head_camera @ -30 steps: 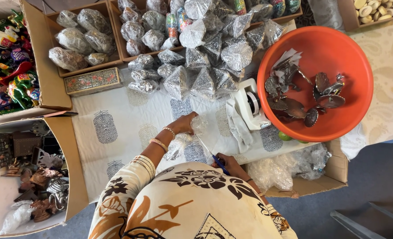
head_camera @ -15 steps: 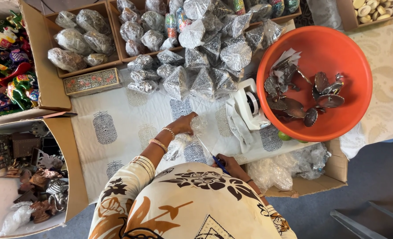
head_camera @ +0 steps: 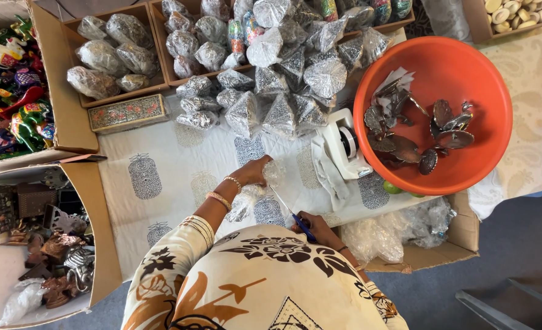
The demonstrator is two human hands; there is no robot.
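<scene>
- Two hands work one item: a clear plastic wrap, bunched around something small that cannot be made out, held just above the printed cloth on the table.
- Left hand: grip closed on the upper end of the wrap, which hangs from it toward the person's body.
- Right hand: grip closed around the blue handles of a pair of scissors.
- Key relation: the wrap lies to the left of the right hand; the blades run on a diagonal, up and leftward from the handles, their tips close beside the left hand and the top of the wrap. The left hand is the nearer one, already in contact with it. Whether the blades touch the plastic cannot be told.
- Just beyond the scissors: a white tape dispenser, beside an orange basin holding dark metal pieces.
- Farther out: foil-wrapped bundles on the cloth and in cardboard boxes; a box of loose clear plastic at the right.
</scene>
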